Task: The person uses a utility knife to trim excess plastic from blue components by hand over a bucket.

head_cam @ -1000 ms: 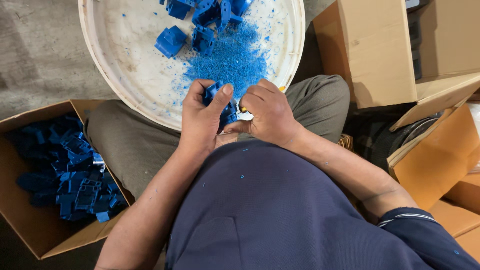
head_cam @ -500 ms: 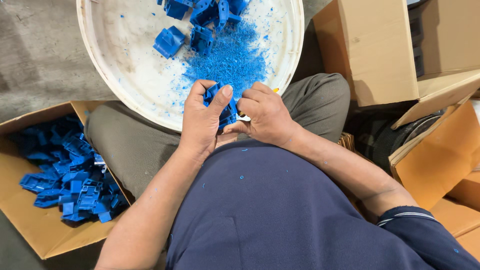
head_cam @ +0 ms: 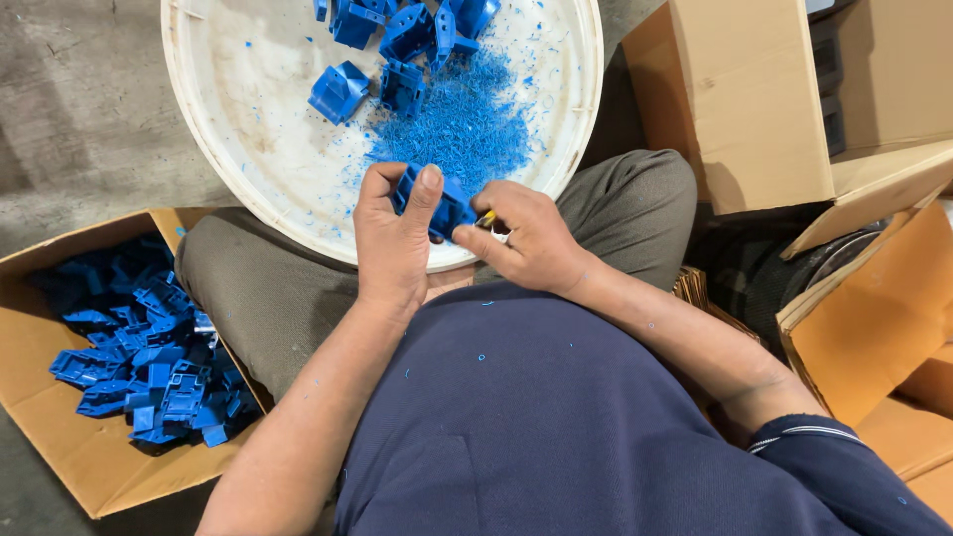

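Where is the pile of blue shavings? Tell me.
In the head view, the blue shavings lie in the white round tray, right of centre, just beyond both hands and below the loose blue parts.

At the top of the frame my knees prop a round white tray (head_cam: 248, 189) strewn with blue shavings (head_cam: 462, 134) and several blue plastic pieces (head_cam: 397, 40). Lower left, an open cardboard box (head_cam: 60, 437) holds many more. Brown cartons (head_cam: 754, 109) crowd my right.

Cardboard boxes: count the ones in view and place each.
3 at least: an open box of blue parts lower left, a closed box upper right, an open-flapped box at right. More may lie beyond the frame.
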